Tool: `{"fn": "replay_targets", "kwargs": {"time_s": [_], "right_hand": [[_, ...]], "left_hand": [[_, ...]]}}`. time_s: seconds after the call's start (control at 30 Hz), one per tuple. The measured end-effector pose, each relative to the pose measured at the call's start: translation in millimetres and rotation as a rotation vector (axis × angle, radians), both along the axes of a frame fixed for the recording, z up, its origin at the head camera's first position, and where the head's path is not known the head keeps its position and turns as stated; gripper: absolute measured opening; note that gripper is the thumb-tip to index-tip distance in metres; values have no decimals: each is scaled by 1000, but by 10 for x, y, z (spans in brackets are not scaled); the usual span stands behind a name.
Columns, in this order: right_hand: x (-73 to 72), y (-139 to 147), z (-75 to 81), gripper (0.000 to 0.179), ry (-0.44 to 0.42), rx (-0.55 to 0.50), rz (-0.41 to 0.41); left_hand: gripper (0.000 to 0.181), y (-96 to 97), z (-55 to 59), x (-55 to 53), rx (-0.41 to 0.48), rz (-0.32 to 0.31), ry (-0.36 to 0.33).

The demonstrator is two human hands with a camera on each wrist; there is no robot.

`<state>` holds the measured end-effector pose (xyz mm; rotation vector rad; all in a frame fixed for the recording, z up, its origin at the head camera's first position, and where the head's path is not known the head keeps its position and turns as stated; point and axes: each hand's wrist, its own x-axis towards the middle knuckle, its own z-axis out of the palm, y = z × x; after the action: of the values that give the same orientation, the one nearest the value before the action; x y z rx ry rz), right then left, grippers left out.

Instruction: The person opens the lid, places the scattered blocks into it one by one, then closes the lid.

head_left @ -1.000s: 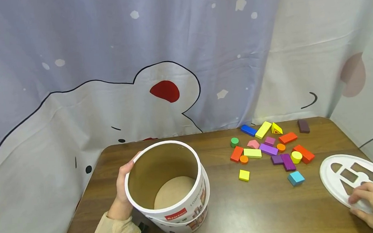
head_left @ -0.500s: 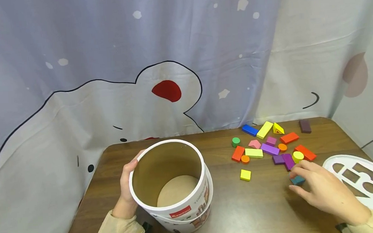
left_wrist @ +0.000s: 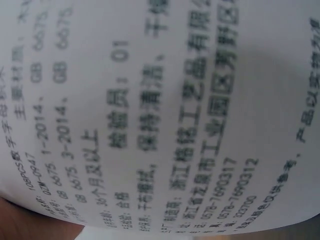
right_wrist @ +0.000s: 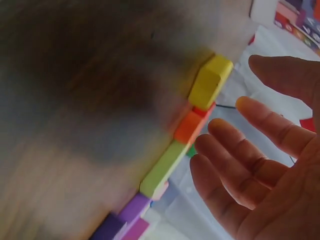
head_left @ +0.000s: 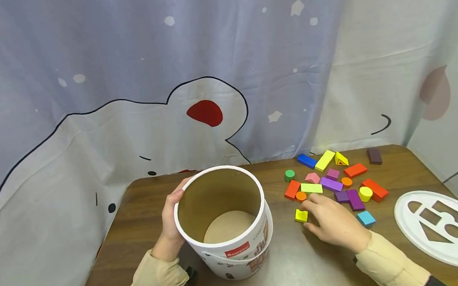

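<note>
Yellow and squarish, the small block (head_left: 301, 216) lies on the brown worktop (head_left: 285, 263), well in from the far edge and set a little apart from the other pieces. My right hand (head_left: 334, 222) is right beside it, on the side toward the worktop's right edge. Thumb and forefinger are apart and point at the block; the other fingers are slightly bent, with gaps between them. Whether a fingertip touches it, I can't tell.

My left hand (head_left: 172, 220) grips the white bucket (head_left: 216, 192) by its side, the one facing the worktop's left edge. The fingers are clamped round the wall, their tips mostly hidden behind it. From my left wrist, the printed wall fills nearly the whole view. The bucket's mouth faces up toward me, and I see down to its pale floor; whether its base sits flat, I can't tell.

Just beyond the small block, toward the far edge, are an orange disc (head_left: 301, 196), a red block (head_left: 292, 189) and a light green block (head_left: 311, 188). A blue block (head_left: 307, 160) and a long yellow block (head_left: 325, 160) lie close to that edge, and a dark brown block (head_left: 375, 156) is near the far right corner. Along the right edge lies a white oval board (head_left: 456, 251) with cut-out shapes; a light blue block (head_left: 366, 219) sits between it and my right hand.
</note>
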<state>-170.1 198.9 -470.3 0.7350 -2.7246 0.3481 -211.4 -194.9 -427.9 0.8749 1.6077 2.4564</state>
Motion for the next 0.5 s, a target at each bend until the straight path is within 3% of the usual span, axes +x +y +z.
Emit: {"fn": "replay_targets", "kwargs": {"time_s": [0.33, 0.5], "right_hand": [[-125, -143, -137, 35, -19, -1, 12], [-161, -173, -143, 34, -17, -26, 29]], "left_hand": [[51, 145, -29, -66, -73, 57, 3], [48, 198, 34, -30, -70, 77, -24]]}}
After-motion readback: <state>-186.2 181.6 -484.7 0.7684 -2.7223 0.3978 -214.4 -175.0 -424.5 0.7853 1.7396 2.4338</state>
